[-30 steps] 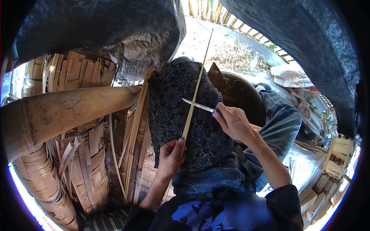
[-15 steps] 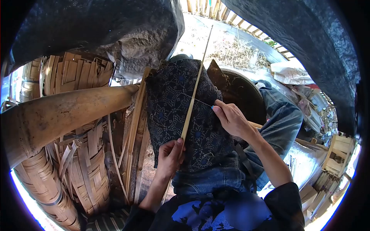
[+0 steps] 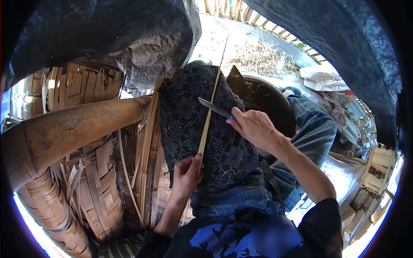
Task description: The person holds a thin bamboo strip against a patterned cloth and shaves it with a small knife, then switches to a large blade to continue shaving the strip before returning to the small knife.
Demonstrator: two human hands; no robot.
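A long, thin bamboo strip (image 3: 207, 124) runs up and away over a dark blue patterned cloth (image 3: 183, 122) on my lap. My left hand (image 3: 187, 172) pinches the near part of the strip between thumb and fingers. In my right hand (image 3: 254, 124) is a knife (image 3: 214, 107) with a blue handle, closed in the fingers. Its blade points left and crosses the strip at about mid-length, with the flat side showing. Whether the blade touches the strip I cannot tell.
A thick bamboo pole (image 3: 81, 129) comes in from the left. Woven bamboo baskets (image 3: 51, 202) stand below and behind it. Beyond the cloth is a round dark container (image 3: 275, 107). Dark sheeting (image 3: 327, 47) hangs overhead, and bamboo pieces (image 3: 378, 167) lie at right.
The knife has turned from edge-on so that its flat side shows. My right hand has shifted slightly left and its wrist has rolled. The whole view has drifted a little.
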